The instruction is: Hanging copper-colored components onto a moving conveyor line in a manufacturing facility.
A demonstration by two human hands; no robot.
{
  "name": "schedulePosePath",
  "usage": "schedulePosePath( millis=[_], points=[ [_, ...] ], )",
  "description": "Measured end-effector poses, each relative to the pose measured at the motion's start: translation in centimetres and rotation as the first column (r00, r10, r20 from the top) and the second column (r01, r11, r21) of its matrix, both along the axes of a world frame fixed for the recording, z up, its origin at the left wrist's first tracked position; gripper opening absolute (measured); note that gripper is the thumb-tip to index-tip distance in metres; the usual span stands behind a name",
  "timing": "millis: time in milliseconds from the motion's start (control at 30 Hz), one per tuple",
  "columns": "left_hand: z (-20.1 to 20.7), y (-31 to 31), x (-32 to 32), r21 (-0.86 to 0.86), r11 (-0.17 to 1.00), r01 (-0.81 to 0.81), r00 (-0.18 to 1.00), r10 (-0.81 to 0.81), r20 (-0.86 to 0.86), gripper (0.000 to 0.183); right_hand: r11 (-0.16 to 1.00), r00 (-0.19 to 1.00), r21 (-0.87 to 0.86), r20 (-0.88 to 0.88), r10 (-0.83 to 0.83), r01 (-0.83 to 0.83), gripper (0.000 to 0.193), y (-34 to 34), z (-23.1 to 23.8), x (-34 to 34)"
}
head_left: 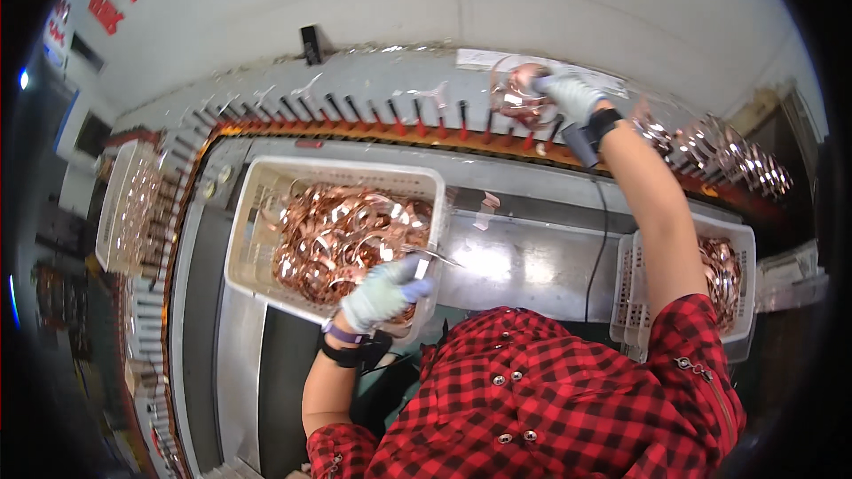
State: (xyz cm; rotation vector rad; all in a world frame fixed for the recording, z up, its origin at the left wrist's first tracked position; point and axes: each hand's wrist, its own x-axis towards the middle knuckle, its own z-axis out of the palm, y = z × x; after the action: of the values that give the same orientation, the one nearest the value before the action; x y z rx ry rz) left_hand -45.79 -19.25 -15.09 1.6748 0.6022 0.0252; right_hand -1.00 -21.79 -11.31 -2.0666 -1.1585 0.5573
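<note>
My right hand (573,96), in a pale glove and blurred by motion, is closed on a shiny copper-coloured curved piece (513,96) above the row of upright pegs (463,120). My left hand (376,298), gloved with dark fingertips, is over the near right corner of a white plastic basket (253,213). Its fingers are bent together beside a thin bright strip (441,257); what they grip is hard to make out. Many loose copper-coloured curved strips (342,231) fill the basket. Dark bands circle both my wrists.
The pegs stand along a curved conveyor track (355,130). More shiny ring pieces (719,155) hang on it at the right. Another basket (745,288) of copper pieces is at the right, and a white bin (120,204) at the left. A small strip (485,210) lies on the metal tabletop (524,270).
</note>
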Motion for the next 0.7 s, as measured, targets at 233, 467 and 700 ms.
schedulePosePath(
  millis=[233,467,700],
  points=[
    [-9.0,-5.1,16.6,0.390,0.430,0.814,0.579,-0.555,-0.597,0.042,0.634,0.942,0.719,0.331,0.048,-0.285,0.040,-5.9,1.6,-8.9],
    [-26.8,-6.9,26.8,0.552,0.133,0.823,0.525,-0.549,-0.650,0.041,0.889,0.983,0.424,0.020,0.185,-0.176,0.044,-20.0,-5.1,-7.6],
    [-15.8,-10.0,31.8,0.433,0.228,0.872,0.490,-0.426,-0.761,0.049,0.743,0.871,0.508,-0.447,-0.205,0.435,0.029,-28.8,-10.3,-1.7]
  ],
)
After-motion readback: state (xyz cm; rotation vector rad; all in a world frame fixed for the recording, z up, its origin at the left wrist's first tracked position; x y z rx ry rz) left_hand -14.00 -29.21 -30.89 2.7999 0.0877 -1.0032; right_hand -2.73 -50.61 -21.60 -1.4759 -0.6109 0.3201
